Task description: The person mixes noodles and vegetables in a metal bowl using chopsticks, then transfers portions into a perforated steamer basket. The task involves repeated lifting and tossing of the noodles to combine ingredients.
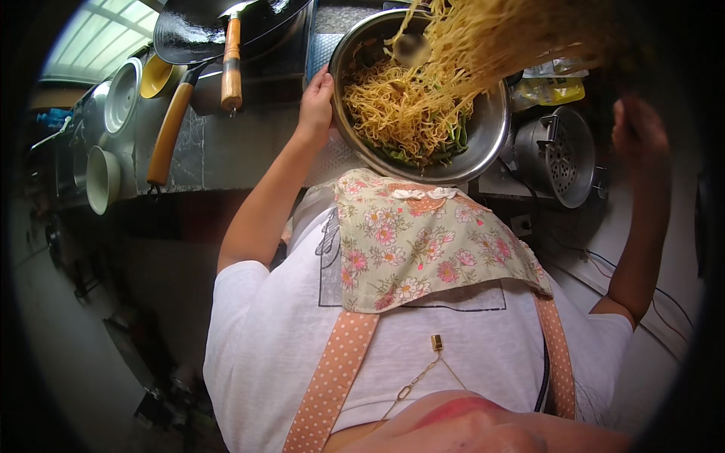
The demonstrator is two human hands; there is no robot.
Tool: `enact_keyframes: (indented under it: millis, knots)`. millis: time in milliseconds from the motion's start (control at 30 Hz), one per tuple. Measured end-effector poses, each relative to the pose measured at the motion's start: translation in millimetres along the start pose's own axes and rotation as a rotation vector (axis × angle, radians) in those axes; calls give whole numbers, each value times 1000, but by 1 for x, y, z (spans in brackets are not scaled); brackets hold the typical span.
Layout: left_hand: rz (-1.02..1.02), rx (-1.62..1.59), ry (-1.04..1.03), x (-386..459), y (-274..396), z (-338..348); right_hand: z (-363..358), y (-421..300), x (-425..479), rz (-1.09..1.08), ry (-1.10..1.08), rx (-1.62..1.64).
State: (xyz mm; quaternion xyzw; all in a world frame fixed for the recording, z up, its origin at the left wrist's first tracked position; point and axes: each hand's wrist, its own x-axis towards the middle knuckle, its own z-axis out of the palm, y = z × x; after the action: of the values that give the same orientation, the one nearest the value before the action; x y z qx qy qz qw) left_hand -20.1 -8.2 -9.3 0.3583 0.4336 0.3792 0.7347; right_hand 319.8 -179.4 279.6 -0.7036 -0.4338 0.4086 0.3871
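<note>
A large stainless steel bowl (493, 136) in front of me holds yellow noodles (391, 102) with green vegetable pieces (453, 141). My left hand (317, 105) grips its left rim, thumb on top. A thick mass of noodles hangs raised over the bowl's upper right side, blurred by motion. My right hand (640, 124) is at the far right, raised, dark and blurred, with its fingers curled; what it holds is hidden in shadow and behind the lifted noodles. A blurred round thing (412, 50) shows near the bowl's upper part and cannot be made out.
A black wok (187, 34) and a wooden-handled utensil (231, 62) lie at the upper left. Left of them are a yellow bowl (156, 76), a metal basin (122, 96) and a pale bowl (103, 180). A perforated metal pot (561, 158) and yellow packet (549, 92) are at right.
</note>
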Motion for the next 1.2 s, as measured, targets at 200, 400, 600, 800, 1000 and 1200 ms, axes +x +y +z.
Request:
enact_keyframes:
  millis: [200, 400, 600, 800, 1000, 1200]
  knots:
    - [-1, -9, -41, 4, -3, 0, -11, -16, 4, 42, -30, -223]
    - [0, -20, -63, 5, -6, -6, 60, 36, 21, 27, 19, -1037]
    - [10, 2, -101, 9, -8, -11, 80, 46, 16, -50, 30, -1141]
    - [-31, 29, -96, 11, -10, -15, 103, 78, 57, -64, 23, -1299]
    - [-19, 39, -111, 6, -4, -10, 107, 68, 36, -82, -84, -1475]
    - [-51, 39, -82, 4, 0, -8, 123, 62, 62, -149, 15, -1410]
